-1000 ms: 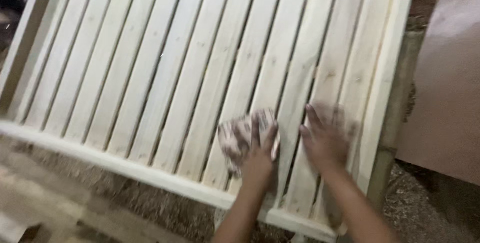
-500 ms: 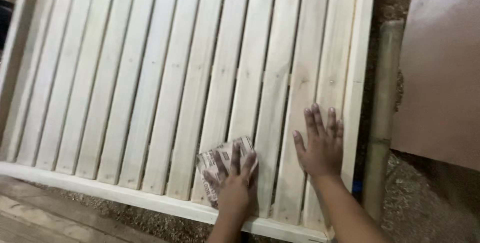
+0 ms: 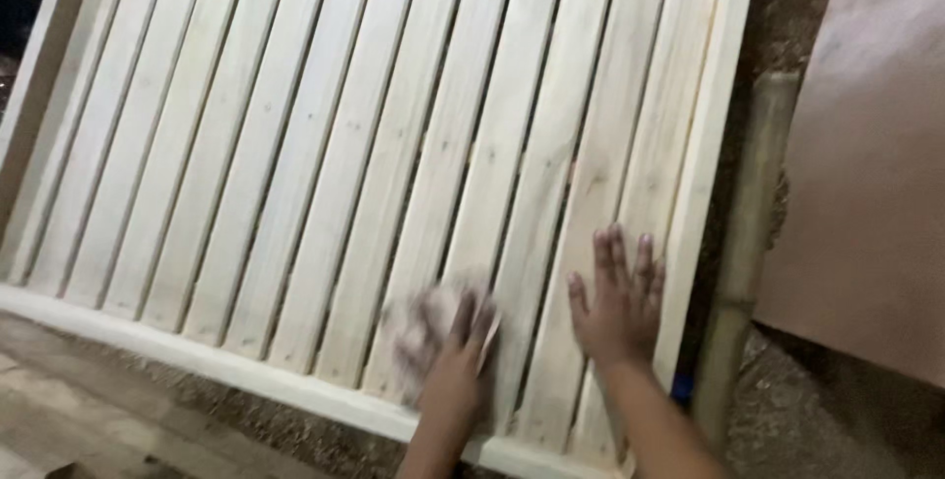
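The sandpaper [image 3: 425,333], a crumpled and blurred pale sheet, lies under my left hand [image 3: 455,373] on the slatted wooden panel [image 3: 325,144], near the panel's near edge and a little right of its middle. My left hand lies palm down on the sheet, fingers spread and pressing it flat against a slat rather than curling round it; the blur hides how much of the sheet my palm covers. My right hand [image 3: 618,304] lies flat just to the right, open, fingers fanned and pointing to the far side, resting bare on the slats with nothing in it. Both forearms come in from the near right edge of the view.

I count one sheet and two hands. The panel shows about twelve pale slats running near to far, with dark gaps between them, and a cross rail [image 3: 197,361] along the near edge. One round post [image 3: 743,253] lies just beside the panel's right edge, and one brown board [image 3: 871,144] lies further right. Rough ground [image 3: 98,420] runs along the near left.
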`<action>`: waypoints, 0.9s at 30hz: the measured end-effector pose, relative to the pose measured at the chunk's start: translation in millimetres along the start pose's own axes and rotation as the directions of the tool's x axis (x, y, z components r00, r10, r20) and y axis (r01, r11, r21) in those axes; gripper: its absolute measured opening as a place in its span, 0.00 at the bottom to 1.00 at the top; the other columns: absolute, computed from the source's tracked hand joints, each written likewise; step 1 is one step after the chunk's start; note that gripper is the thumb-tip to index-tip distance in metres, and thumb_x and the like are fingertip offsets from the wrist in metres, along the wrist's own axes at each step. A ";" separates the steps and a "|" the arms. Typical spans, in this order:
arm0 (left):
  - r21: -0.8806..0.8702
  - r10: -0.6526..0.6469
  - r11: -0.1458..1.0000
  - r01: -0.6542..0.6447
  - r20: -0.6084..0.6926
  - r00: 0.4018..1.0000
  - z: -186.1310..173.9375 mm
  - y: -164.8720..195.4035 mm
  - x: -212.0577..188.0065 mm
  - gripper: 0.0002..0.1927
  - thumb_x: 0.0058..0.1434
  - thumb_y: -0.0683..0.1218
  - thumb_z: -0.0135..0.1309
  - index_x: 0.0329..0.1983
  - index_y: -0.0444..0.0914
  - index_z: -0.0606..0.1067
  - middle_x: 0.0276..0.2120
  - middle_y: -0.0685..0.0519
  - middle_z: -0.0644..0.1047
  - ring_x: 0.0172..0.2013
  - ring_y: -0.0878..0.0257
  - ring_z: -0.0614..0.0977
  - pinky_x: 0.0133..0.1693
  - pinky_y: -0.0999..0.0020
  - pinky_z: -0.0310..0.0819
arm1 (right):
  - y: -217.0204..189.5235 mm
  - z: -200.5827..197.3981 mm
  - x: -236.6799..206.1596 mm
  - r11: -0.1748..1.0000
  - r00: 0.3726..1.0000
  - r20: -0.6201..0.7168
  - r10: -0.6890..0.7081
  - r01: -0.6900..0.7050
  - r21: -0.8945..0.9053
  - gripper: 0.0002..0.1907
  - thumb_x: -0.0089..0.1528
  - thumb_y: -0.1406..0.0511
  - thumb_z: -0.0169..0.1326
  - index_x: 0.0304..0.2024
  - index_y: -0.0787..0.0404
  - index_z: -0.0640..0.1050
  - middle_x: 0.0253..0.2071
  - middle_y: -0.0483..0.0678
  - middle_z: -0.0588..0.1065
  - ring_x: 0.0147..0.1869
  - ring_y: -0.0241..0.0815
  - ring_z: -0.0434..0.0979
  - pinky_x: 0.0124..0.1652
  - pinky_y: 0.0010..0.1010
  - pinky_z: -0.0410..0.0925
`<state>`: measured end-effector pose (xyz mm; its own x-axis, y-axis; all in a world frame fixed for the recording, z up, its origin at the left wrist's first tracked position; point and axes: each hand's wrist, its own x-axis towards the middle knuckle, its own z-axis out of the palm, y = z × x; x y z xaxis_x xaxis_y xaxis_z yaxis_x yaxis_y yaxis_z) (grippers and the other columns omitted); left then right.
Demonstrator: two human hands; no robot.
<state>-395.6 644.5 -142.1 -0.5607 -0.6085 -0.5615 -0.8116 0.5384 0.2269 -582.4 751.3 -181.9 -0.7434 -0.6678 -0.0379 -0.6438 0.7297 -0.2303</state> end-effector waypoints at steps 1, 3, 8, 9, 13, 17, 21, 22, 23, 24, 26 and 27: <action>-0.027 -0.079 0.996 0.082 0.093 0.993 11.5 -7.9 -8.8 0.32 0.69 0.57 0.45 0.75 0.65 0.52 0.77 0.70 0.38 0.74 0.37 0.26 0.58 0.13 0.18 | 0.1 0.5 0.5 1.000 1.000 -0.005 -0.005 0.005 -0.008 0.38 0.67 0.46 0.38 0.75 0.53 0.56 0.79 0.45 0.50 0.82 0.56 0.38 0.74 0.49 0.34; -0.001 0.073 0.997 -0.074 -0.141 0.987 20.8 -6.7 12.5 0.32 0.65 0.55 0.47 0.74 0.61 0.57 0.77 0.64 0.42 0.73 0.35 0.28 0.55 0.11 0.18 | 0.8 1.8 -0.2 1.000 1.000 0.001 -0.008 0.008 -0.021 0.38 0.66 0.45 0.38 0.75 0.52 0.56 0.78 0.45 0.50 0.82 0.57 0.38 0.73 0.49 0.34; -0.013 0.138 0.989 -0.148 -0.292 0.947 -20.5 43.5 139.8 0.36 0.62 0.46 0.44 0.75 0.62 0.61 0.79 0.63 0.46 0.76 0.35 0.34 0.59 0.11 0.19 | 3.8 1.6 -5.1 1.000 1.000 0.017 -0.006 0.006 -0.004 0.37 0.67 0.46 0.38 0.75 0.53 0.57 0.79 0.46 0.50 0.82 0.57 0.39 0.73 0.50 0.34; -0.043 0.108 0.991 -0.126 -0.288 0.952 -29.4 53.2 150.9 0.32 0.66 0.50 0.43 0.75 0.61 0.60 0.79 0.65 0.45 0.76 0.36 0.33 0.59 0.12 0.20 | 3.6 1.1 -5.3 1.000 1.000 0.002 -0.009 0.009 0.011 0.37 0.67 0.46 0.38 0.75 0.54 0.57 0.79 0.46 0.50 0.82 0.57 0.39 0.73 0.50 0.34; -0.052 0.104 0.992 -0.115 -0.186 0.977 -22.2 51.3 108.1 0.31 0.72 0.57 0.43 0.77 0.58 0.53 0.79 0.66 0.40 0.74 0.35 0.31 0.56 0.09 0.20 | -0.1 -0.6 -2.7 1.000 1.000 0.017 -0.020 0.020 0.006 0.37 0.67 0.46 0.38 0.75 0.54 0.58 0.79 0.46 0.50 0.83 0.57 0.38 0.74 0.49 0.34; 0.118 0.135 0.985 -0.124 -0.085 0.987 7.6 19.6 22.6 0.37 0.63 0.55 0.47 0.77 0.65 0.53 0.77 0.69 0.42 0.73 0.35 0.29 0.56 0.12 0.20 | -1.9 1.1 -0.5 1.000 1.000 0.018 0.003 -0.003 -0.025 0.37 0.66 0.45 0.37 0.75 0.52 0.57 0.79 0.45 0.50 0.82 0.55 0.37 0.74 0.49 0.34; 0.005 0.157 0.987 -0.158 -0.179 0.971 -15.0 32.9 81.3 0.29 0.69 0.59 0.44 0.74 0.62 0.58 0.77 0.67 0.46 0.75 0.38 0.32 0.58 0.13 0.21 | 2.2 5.1 -3.5 1.000 1.000 0.019 -0.002 0.003 -0.029 0.38 0.66 0.45 0.36 0.75 0.51 0.54 0.79 0.44 0.47 0.82 0.54 0.36 0.73 0.47 0.33; -0.014 0.152 0.987 -0.158 -0.190 0.970 -26.6 45.0 112.3 0.28 0.68 0.60 0.44 0.72 0.61 0.58 0.77 0.67 0.46 0.75 0.40 0.33 0.60 0.15 0.21 | 3.8 5.7 -4.5 1.000 1.000 0.026 0.002 -0.002 -0.021 0.38 0.66 0.45 0.35 0.75 0.51 0.54 0.79 0.43 0.47 0.82 0.54 0.35 0.74 0.47 0.33; -0.048 0.132 0.988 -0.143 -0.187 0.974 -38.7 56.9 142.9 0.28 0.69 0.55 0.42 0.73 0.62 0.58 0.77 0.68 0.46 0.76 0.40 0.33 0.60 0.14 0.20 | 4.9 6.3 -5.6 1.000 0.999 0.042 0.006 -0.005 -0.013 0.37 0.67 0.45 0.35 0.76 0.51 0.53 0.80 0.43 0.46 0.83 0.54 0.35 0.74 0.47 0.33; -0.078 0.109 0.989 -0.125 -0.187 0.976 -48.2 64.7 163.4 0.29 0.69 0.50 0.40 0.74 0.63 0.58 0.77 0.69 0.46 0.76 0.41 0.34 0.59 0.13 0.20 | 5.4 6.7 -6.0 1.000 0.998 0.056 0.006 -0.006 0.000 0.37 0.68 0.45 0.34 0.76 0.50 0.53 0.80 0.43 0.46 0.83 0.54 0.35 0.75 0.47 0.33; -0.058 0.116 0.990 -0.132 -0.224 0.968 -52.9 68.2 170.6 0.33 0.67 0.47 0.41 0.76 0.63 0.57 0.78 0.68 0.45 0.76 0.42 0.36 0.61 0.14 0.21 | 5.3 7.2 -6.1 0.999 0.999 0.045 -0.006 0.008 -0.053 0.38 0.67 0.44 0.34 0.76 0.50 0.52 0.79 0.43 0.45 0.82 0.55 0.34 0.73 0.48 0.32; -0.049 0.114 0.990 -0.130 -0.240 0.964 -51.2 65.7 162.1 0.35 0.66 0.45 0.42 0.76 0.63 0.56 0.78 0.68 0.44 0.76 0.43 0.37 0.62 0.15 0.21 | 5.1 7.0 -5.5 0.997 0.999 0.044 -0.015 0.019 -0.079 0.38 0.67 0.44 0.33 0.76 0.51 0.52 0.79 0.44 0.45 0.82 0.55 0.34 0.73 0.48 0.32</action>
<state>-548.2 551.3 -177.5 -0.6727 -0.6649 -0.3247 -0.7391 0.5834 0.3367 -580.3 757.7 -189.6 -0.7247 -0.6848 -0.0768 -0.6700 0.7263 -0.1536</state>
